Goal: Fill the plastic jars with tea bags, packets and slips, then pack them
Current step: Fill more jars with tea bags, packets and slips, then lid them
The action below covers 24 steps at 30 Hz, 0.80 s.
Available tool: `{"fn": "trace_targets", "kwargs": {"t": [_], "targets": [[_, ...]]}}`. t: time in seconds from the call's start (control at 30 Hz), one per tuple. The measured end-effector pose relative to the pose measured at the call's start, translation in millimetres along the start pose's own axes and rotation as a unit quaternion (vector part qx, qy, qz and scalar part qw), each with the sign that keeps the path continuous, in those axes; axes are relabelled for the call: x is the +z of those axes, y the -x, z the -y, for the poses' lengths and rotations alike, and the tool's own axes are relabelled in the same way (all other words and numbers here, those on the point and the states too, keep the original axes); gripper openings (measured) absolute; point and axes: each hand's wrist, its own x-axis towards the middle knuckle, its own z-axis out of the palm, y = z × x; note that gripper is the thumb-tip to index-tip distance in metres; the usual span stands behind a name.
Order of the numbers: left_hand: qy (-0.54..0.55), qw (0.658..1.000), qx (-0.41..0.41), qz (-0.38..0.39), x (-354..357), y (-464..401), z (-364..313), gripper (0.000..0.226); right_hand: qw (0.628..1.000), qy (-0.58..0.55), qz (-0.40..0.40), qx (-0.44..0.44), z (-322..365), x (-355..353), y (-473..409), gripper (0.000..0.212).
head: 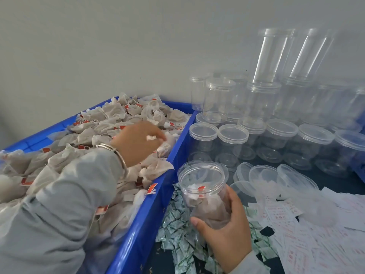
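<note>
- Dark table top [265,231].
- Blue crate [158,196] of tea bags at left.
- Green-printed packets [178,224] heaped beside crate.
- White red-printed slips [316,230] spread at right.
- Loose clear lids [262,177] near centre.
- Lidded clear jars [280,139] in rows behind, some stacked.

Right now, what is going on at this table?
A person is filling a clear plastic jar with tea bags. The right hand grips the open jar, which already holds a few bags, beside a blue crate. The left hand is in the crate, pinching tea bags from the heap. Green-printed packets and paper slips lie loose nearby, with loose lids and lidded empty jars behind.
</note>
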Motion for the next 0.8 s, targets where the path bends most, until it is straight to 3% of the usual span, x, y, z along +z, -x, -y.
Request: {"fn": "trace_targets", "kwargs": {"t": [0.1, 0.17, 0.33, 0.5, 0.63, 0.73, 0.8], "targets": [[-0.141, 0.979, -0.065, 0.134, -10.5, -3.3, 23.0, 0.027, 1.000, 0.006, -0.004, 0.006, -1.4, -0.3, -0.3, 0.091], [-0.152, 0.960, -0.095, 0.217, -10.1, -2.2, 27.7, 0.042, 1.000, 0.003, -0.001, 0.008, -1.9, -0.2, 0.5, 0.091], [-0.117, 0.960, -0.095, 0.236, -11.3, -1.1, 32.0, 0.040, 1.000, -0.005, 0.008, 0.013, 0.2, -0.7, 1.8, 0.090], [-0.128, 0.971, -0.099, 0.173, -10.3, -3.9, 33.1, 0.013, 1.000, -0.007, 0.006, 0.012, 1.0, -1.5, 1.2, 0.091], [-0.113, 0.990, -0.088, 0.002, -9.3, -7.7, 31.6, 0.018, 1.000, -0.012, 0.008, 0.016, 0.6, -1.4, 1.4, 0.091], [0.024, 0.991, -0.081, -0.100, -13.7, -6.0, 28.2, 0.018, 1.000, -0.011, 0.013, 0.013, -0.7, -0.6, 0.9, 0.091], [0.228, 0.965, -0.071, -0.107, -13.6, -4.9, 20.4, 0.017, 1.000, -0.015, 0.017, 0.015, -1.1, 0.0, 0.7, 0.091]]}}
